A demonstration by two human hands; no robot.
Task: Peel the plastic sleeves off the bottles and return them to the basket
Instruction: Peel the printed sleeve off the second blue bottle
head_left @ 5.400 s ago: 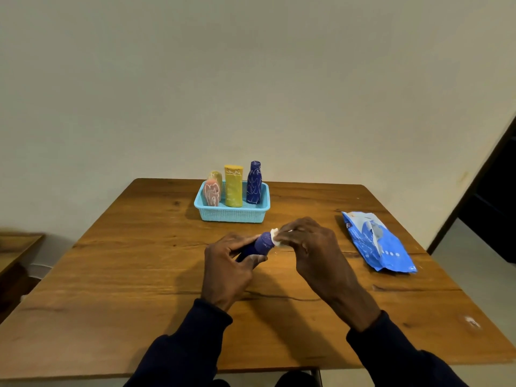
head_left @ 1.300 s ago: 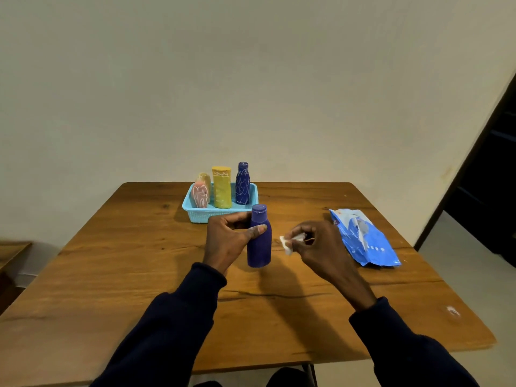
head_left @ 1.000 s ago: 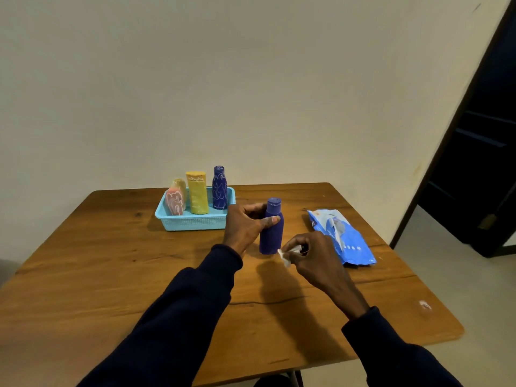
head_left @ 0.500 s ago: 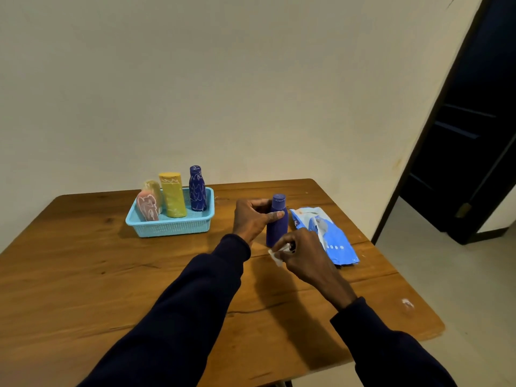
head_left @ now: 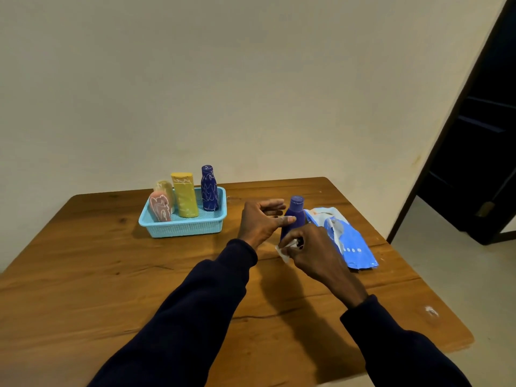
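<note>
A plain purple bottle [head_left: 296, 209] stands upright on the wooden table [head_left: 111, 275], right of the basket. My left hand [head_left: 259, 222] is beside it with fingers straight; only the thumb tip touches the bottle's front. My right hand [head_left: 315, 254] is just in front of the bottle's base and pinches a crumpled white scrap of plastic sleeve [head_left: 284, 249]. The light blue basket [head_left: 184, 229] holds a pink bottle [head_left: 160, 209], a pale bottle [head_left: 164, 187] behind it, a yellow bottle [head_left: 184, 198] and a blue bottle [head_left: 209, 188], all with whitish wrinkled sleeves.
A blue and white plastic packet [head_left: 346, 241] lies flat just right of the purple bottle. The table's right edge is close beyond it. A dark doorway [head_left: 474, 163] opens at the far right. A plain wall backs the table.
The purple bottle went from lying in both hands to standing next to the blue packet. My left fingers have loosened off it. My right hand brought the peeled scrap toward the bottle's base.
</note>
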